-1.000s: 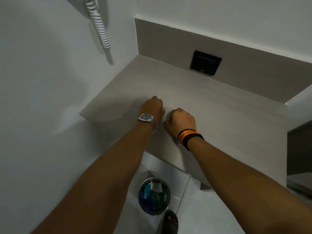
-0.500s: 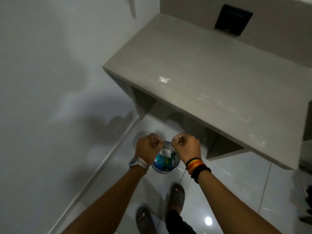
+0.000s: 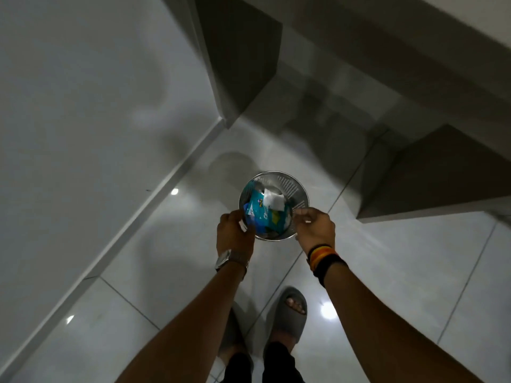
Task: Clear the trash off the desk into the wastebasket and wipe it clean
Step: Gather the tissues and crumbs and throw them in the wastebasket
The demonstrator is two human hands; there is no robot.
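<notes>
Single head-worn wide-angle view, looking steeply down past both forearms at tiled floor point(image 3: 401, 272). Wastebasket point(image 3: 298, 189) near frame centre, at arm's reach. Counter point(image 3: 414, 51) seen from above at upper right, blurred. Own slippered feet at bottom edge.

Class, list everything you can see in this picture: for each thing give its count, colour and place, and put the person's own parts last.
wastebasket: one, silver perforated metal, on the floor below both hands
wrapper: one, blue and teal, inside the wastebasket
tissue: one, white, crumpled on top of the wrapper
desk: one, grey, upper right, seen from its underside and blurred
floor: white glossy tiles, lower half
wall: white, left side
slippers: two, grey, on the feet at the bottom
watch: one, silver, on the left wrist
wristbands: several, black, orange and yellow, on the right wrist
left hand: at the wastebasket's left rim, pinching a small white scrap
right hand: at the right rim, fingers curled on a white bit
</notes>
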